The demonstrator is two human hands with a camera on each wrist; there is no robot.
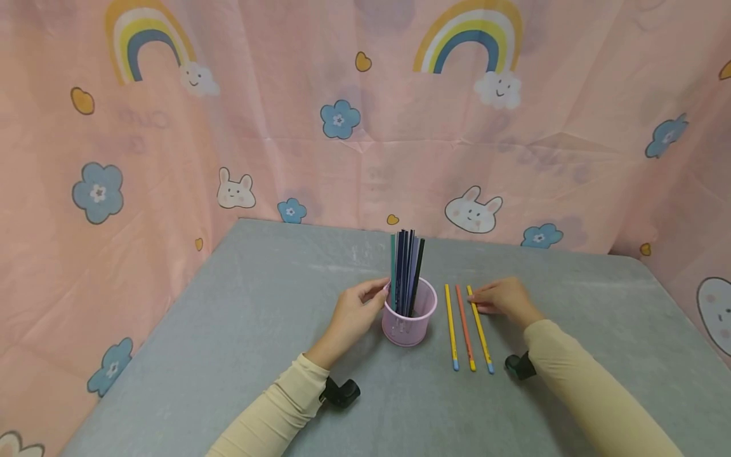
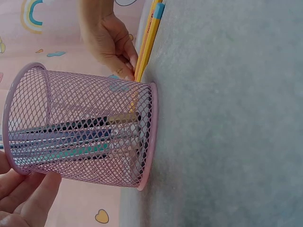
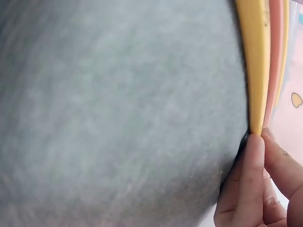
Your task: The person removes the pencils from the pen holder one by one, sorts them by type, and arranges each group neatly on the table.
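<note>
A pink mesh pen cup [image 1: 404, 330] stands upright, holding several dark, purple and green pens [image 1: 407, 273]. My left hand [image 1: 354, 314] grips it at the rim on its left side; in the left wrist view the fingertips [image 2: 49, 184] lie against the mesh just under the rim. To the right of the cup, three pencils lie side by side: a yellow one [image 1: 451, 327], an orange one [image 1: 465, 327] and another yellow pencil [image 1: 481, 329] with a blue end. At the far end of this rightmost pencil, my right hand [image 1: 505, 299] pinches it between thumb and finger.
A grey table top [image 1: 274, 285] carries everything. Behind it and along both sides hangs a pink printed curtain [image 1: 285, 82] with rainbows, rabbits and flowers. Black wrist cameras [image 1: 341, 393] sit below both forearms.
</note>
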